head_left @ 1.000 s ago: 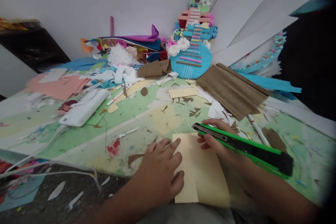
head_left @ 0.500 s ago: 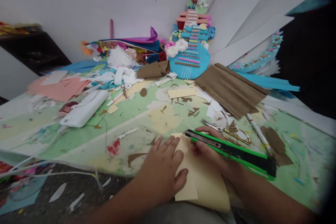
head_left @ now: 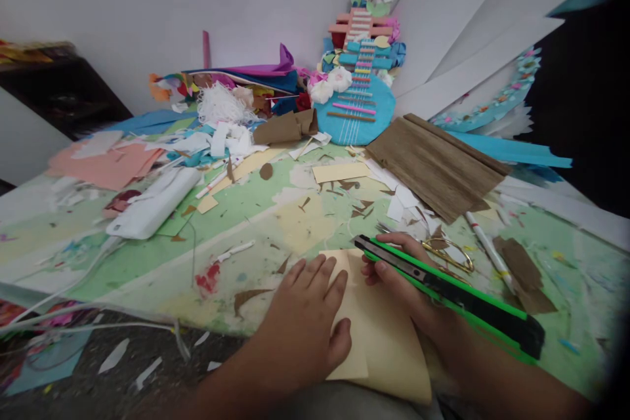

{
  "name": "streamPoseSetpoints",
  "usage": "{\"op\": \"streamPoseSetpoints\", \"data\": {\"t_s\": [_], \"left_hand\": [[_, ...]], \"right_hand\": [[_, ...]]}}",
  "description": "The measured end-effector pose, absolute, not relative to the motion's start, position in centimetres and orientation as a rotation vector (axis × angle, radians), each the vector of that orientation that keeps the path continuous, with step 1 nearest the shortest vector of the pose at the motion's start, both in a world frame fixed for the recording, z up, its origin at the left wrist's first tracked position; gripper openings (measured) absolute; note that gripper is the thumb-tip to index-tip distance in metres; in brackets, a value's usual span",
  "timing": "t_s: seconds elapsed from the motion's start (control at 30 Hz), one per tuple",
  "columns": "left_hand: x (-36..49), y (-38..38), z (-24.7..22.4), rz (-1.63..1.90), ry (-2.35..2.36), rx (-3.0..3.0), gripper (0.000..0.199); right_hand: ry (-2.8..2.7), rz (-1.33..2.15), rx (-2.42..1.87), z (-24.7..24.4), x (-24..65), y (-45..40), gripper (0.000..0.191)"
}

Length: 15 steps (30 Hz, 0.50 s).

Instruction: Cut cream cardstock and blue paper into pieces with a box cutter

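Observation:
My left hand (head_left: 315, 308) lies with its fingers stretched out on a cream sheet of paper (head_left: 388, 348), near the table's front edge. Part of this sheet, a flat strip on its left side, shows below my thumb. My right hand (head_left: 406, 282) is closed around a green and black utility knife (head_left: 443, 289). The knife's tip points to the upper left, above the paper's far edge, and its handle slants down to the right. Gold-handled scissors (head_left: 455, 256) lie just beyond my right hand, partly hidden by it.
Brown crepe paper (head_left: 438, 164) lies at the back right, near a blue paper guitar (head_left: 354, 111) against the wall. A white power strip (head_left: 153, 203) with a cable rests at the left. A white pen (head_left: 487, 246) and brown scraps lie on the right.
The knife in my right hand has shifted slightly right, and its handle end has dropped lower. My left hand stays on the paper. The view has moved a little.

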<state>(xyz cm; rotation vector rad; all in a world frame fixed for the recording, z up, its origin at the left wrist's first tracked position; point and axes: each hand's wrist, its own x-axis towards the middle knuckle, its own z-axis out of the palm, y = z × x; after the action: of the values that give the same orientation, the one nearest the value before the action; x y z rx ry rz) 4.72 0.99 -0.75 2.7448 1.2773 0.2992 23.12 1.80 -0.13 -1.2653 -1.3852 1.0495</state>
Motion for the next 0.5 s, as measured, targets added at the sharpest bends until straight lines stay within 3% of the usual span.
{"op": "streamPoseSetpoints", "data": {"t_s": [0.5], "left_hand": [[4.8, 1.5, -0.1, 0.288, 1.242, 2.656, 0.055]], "right_hand": [[-1.733, 0.608, -1.443, -2.0, 23.5, 2.2, 0.025]]}}
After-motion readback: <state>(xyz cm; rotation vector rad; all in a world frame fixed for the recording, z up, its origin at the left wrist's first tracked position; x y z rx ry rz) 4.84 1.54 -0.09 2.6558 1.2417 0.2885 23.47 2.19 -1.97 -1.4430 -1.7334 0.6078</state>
